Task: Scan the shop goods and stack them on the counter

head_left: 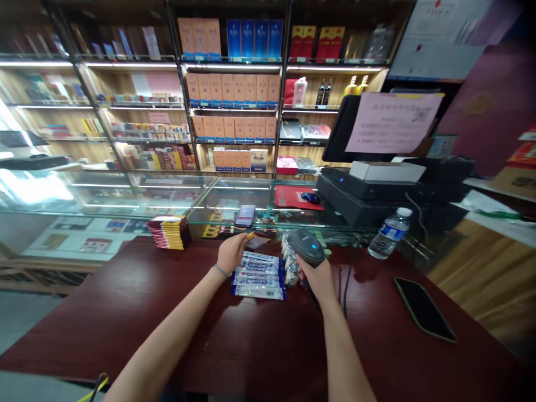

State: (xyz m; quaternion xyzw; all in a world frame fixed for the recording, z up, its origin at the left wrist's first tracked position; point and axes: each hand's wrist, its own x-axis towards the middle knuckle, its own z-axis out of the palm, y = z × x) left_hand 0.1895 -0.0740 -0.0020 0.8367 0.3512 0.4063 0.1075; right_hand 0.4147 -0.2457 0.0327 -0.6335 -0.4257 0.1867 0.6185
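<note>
My right hand [318, 279] is wrapped round the handle of a dark grey barcode scanner [307, 245], which shows a blue light on top. My left hand [231, 255] pinches a small flat packet [257, 242] with a yellowish edge; its print is too blurred to read. Just below that hand lie several blue-and-white long wrapped packets [258, 274] in an overlapping row. Between them and the scanner sits a row of clear-wrapped small items [290, 259], partly hidden by my right hand. A stack of red-and-yellow packets [170, 232] stands to the left.
The dark red table [125, 296] meets a glass counter [226, 195] bearing a phone [245, 215] and a mouse [310, 197]. A water bottle [389, 233], black phone [424, 309] and monitor [341, 131] are at right. A scanner cable [347, 287] crosses the table.
</note>
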